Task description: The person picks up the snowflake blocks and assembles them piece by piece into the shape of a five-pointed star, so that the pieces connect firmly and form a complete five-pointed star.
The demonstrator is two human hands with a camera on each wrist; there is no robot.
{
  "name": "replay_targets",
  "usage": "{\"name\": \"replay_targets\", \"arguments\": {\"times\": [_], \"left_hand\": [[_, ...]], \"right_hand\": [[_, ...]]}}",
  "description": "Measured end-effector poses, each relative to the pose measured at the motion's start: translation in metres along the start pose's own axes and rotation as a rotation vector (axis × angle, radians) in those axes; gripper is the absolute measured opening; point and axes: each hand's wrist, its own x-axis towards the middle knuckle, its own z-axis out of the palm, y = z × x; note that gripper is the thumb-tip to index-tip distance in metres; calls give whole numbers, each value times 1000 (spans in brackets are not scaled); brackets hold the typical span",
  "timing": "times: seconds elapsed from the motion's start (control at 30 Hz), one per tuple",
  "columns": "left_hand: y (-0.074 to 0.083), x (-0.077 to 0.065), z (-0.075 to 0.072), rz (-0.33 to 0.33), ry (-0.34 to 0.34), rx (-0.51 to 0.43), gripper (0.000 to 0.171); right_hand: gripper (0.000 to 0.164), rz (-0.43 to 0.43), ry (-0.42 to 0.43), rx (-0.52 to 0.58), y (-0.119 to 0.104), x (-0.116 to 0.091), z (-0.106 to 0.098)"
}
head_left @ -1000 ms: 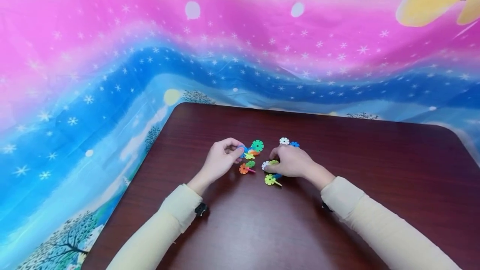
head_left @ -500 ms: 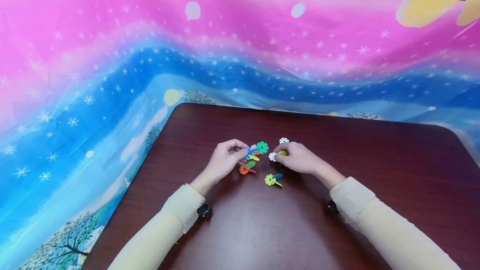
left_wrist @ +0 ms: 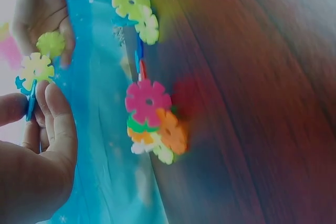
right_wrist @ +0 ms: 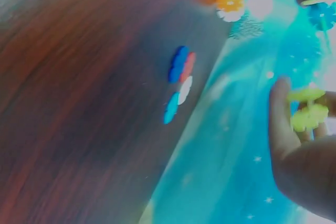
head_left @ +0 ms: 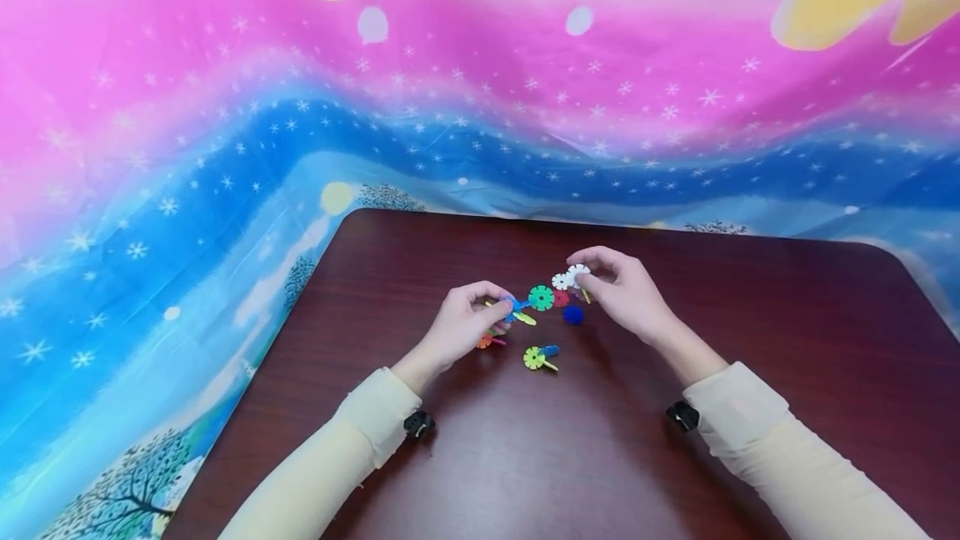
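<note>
In the head view, my left hand (head_left: 465,322) pinches a joined group of notched plastic discs, including a blue disc (head_left: 513,308) and a yellow disc (head_left: 527,318). A green disc (head_left: 542,298) shows just right of those fingers. My right hand (head_left: 630,290), raised at the far right of the pieces, holds a white disc (head_left: 578,275) between thumb and fingers, with yellow beside it. The right wrist view shows yellow discs (right_wrist: 310,116) in the right fingers. Both hands are apart, and their held pieces face each other in the left wrist view.
On the brown table (head_left: 465,457) lie a yellow disc (head_left: 534,358) joined to a blue one, an orange disc (head_left: 483,342) partly behind the left hand, and a dark blue disc (head_left: 573,315). Another white disc (head_left: 561,282) lies farther back. A patterned cloth (head_left: 525,107) hangs behind the table.
My right hand has picked up white and yellow discs and moved farther back and to the right, uncovering the blue disc. The left hand has shifted slightly right with its discs.
</note>
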Motion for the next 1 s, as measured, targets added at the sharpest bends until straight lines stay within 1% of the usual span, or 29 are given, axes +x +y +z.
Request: {"name": "replay_targets", "arguments": {"times": [0.13,0.23,0.3,0.37,0.67,0.87,1.0], "left_hand": [[2,0,7,-6,-9,7,17],[2,0,12,-5,-11,13,17],[2,0,13,-4,-11,18,17],[3,0,14,-7,-10,19,16],[3,0,17,-6,-3,15,16],[1,0,17,-6,-11,3,16],[0,0,17,-9,-18,-5,16]], "right_hand": [[22,-56,100,-39,-9,-4,0],[27,-74,159,6,-13,-7,0],[29,-78,181,40,-15,-9,0],[31,-73,186,61,-16,-11,-1],[31,-27,169,77,-13,-13,-5],[36,10,141,162,-14,-13,-4],[36,29,129,214,-14,-13,-5]]}}
